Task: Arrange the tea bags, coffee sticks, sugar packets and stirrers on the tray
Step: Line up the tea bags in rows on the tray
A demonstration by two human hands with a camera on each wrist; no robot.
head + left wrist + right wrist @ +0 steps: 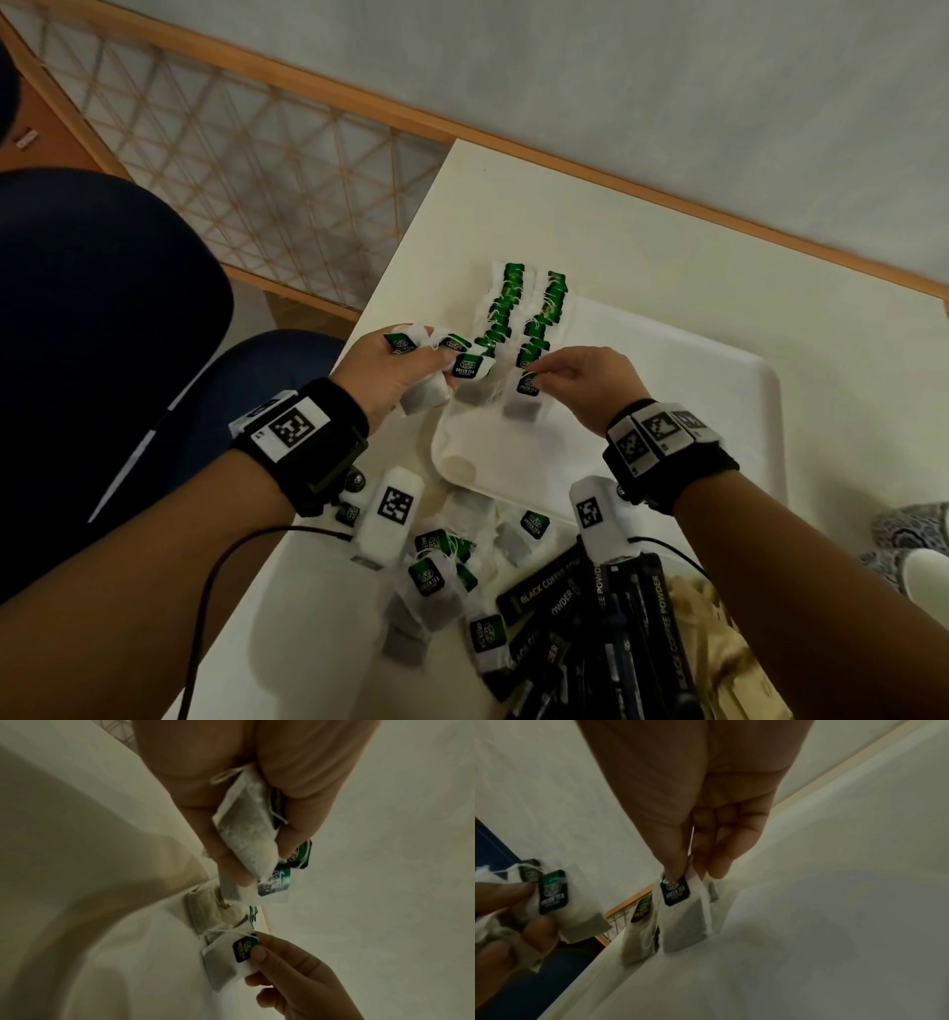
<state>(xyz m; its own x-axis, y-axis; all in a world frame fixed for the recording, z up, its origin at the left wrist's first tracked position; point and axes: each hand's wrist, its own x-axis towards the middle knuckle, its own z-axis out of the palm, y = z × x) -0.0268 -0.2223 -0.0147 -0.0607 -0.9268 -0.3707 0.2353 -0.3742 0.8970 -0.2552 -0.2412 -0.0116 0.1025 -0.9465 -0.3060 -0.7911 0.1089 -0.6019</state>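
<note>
Two rows of green-tagged tea bags (518, 308) lie along the left part of the white tray (719, 411). My left hand (395, 370) grips a bunch of tea bags (246, 833) just off the tray's left edge. My right hand (575, 380) pinches one tea bag (526, 395) by its tag (676, 891) at the near end of the right row, the bag touching the tray. A loose heap of tea bags (441, 575) lies near me. Black coffee sticks (590, 616) and brown packets (719, 642) lie to its right.
The white table (565, 221) stands beside a wooden lattice screen (231, 169). Its left edge runs close to my left hand. A dark blue seat or garment (102, 334) fills the left. A patterned object (914, 534) sits at the right edge.
</note>
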